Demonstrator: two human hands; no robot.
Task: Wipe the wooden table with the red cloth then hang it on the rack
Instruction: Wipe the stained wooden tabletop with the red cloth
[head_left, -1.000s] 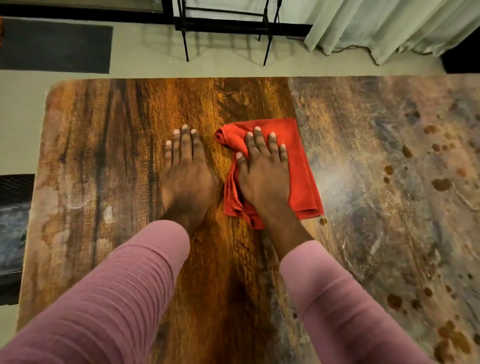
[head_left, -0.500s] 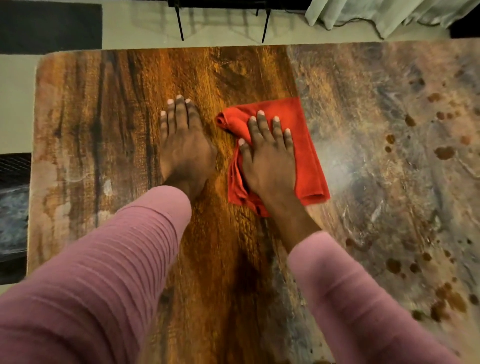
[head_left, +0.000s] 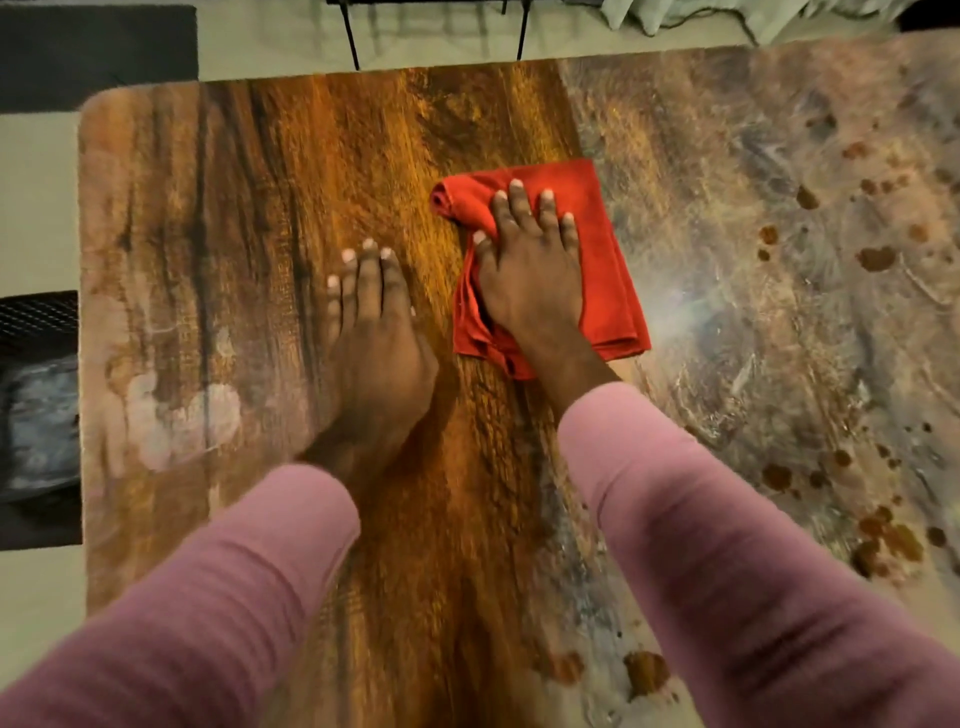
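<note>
The red cloth (head_left: 608, 275), folded, lies on the wooden table (head_left: 249, 218) near its middle. My right hand (head_left: 530, 280) presses flat on the cloth with straight, spread fingers. My left hand (head_left: 374, 353) rests flat on the bare wood just left of the cloth, fingers together. Both arms wear pink sleeves. Only two thin black legs of the rack (head_left: 352, 39) show past the table's far edge.
The table's right half (head_left: 779, 260) is greyish with brown spots and smears. A dark mat (head_left: 93, 52) lies on the floor at far left. Pale curtain fabric (head_left: 685, 13) hangs at the top right. A dark object (head_left: 36, 395) sits off the table's left edge.
My right hand has pushed the cloth a little farther away and to the right across the table. My left hand now lies behind it, nearer me. The view has tilted down.
</note>
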